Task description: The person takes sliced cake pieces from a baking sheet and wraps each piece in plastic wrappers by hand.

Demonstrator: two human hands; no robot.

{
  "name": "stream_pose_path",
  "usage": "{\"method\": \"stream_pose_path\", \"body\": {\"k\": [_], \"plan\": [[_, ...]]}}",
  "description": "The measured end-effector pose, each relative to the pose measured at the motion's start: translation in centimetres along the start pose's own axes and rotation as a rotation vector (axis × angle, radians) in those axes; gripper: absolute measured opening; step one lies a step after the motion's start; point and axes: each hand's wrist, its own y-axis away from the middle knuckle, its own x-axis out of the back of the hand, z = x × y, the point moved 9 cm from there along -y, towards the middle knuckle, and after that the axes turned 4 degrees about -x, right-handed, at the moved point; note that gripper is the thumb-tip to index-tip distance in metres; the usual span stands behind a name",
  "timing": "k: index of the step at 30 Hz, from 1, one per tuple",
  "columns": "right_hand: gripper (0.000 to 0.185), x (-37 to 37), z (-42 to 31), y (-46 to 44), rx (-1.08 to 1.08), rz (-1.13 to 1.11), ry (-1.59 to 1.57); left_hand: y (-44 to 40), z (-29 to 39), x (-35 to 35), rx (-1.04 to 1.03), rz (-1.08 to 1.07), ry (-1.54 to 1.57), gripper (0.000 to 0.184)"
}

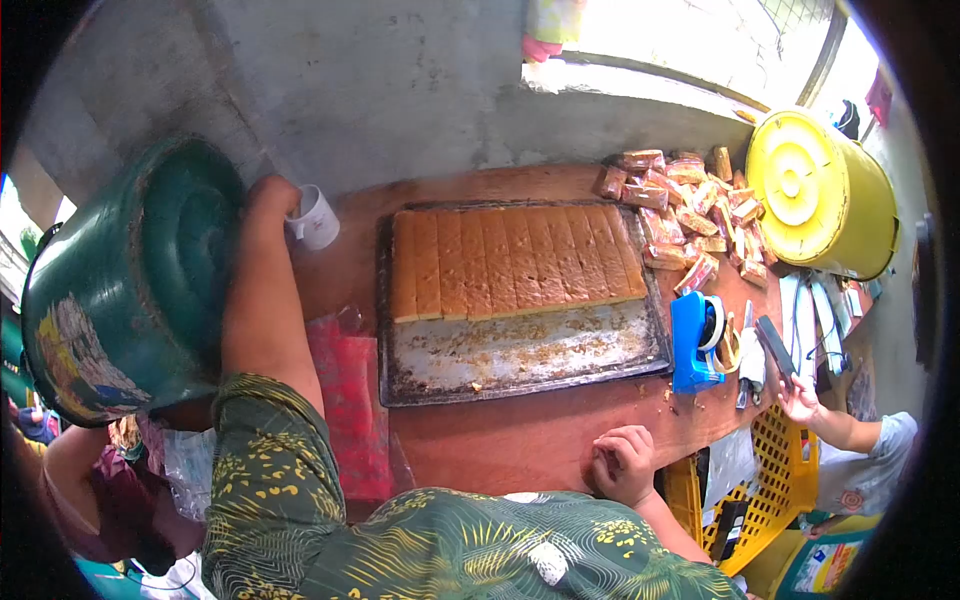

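At the far left of the table my left hand reaches past the green bucket, its fingers closed at the handle side of a white mug. The fingers are partly hidden. My right hand rests near the table's front edge, fingers curled in, with nothing visible in it. Between my hands lies a dark metal baking tray. Its back part bears a brown sheet cake cut into several long strips; crumbs cover the bare front part. A red plastic bag lies left of the tray.
A large green bucket stands at left, a yellow bucket at back right beside wrapped cake pieces. A blue tape dispenser sits right of the tray. Another person's hand holds a phone above a yellow crate.
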Motion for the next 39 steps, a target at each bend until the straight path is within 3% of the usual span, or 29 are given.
{"method": "stream_pose_path", "body": {"k": [6,18,24,30,33,39], "plan": [[0.021,-0.1,0.0,0.0,0.006,-0.005,0.014,1.0,-3.0,-0.2,-0.067,0.219,0.151,0.045],[0.019,-0.2,0.0,0.0,0.003,-0.016,0.029,10.5,-3.7,-0.6,0.026,0.281,0.461,0.057],[0.019,-0.1,-0.3,-0.2,0.005,-0.020,0.024,7.6,-7.8,-6.3,0.178,0.372,0.994,0.044],[0.016,0.1,-0.6,-0.3,0.023,0.000,0.022,8.4,-7.1,-10.8,0.333,0.176,1.744,0.016],[0.016,0.1,-0.4,-0.1,0.021,-0.001,0.012,9.6,-6.1,-10.7,0.300,0.063,1.990,0.014],[0.018,0.0,-0.4,0.0,0.025,-0.003,0.013,18.3,-1.4,-4.5,-0.099,-0.164,2.287,0.017]]}}
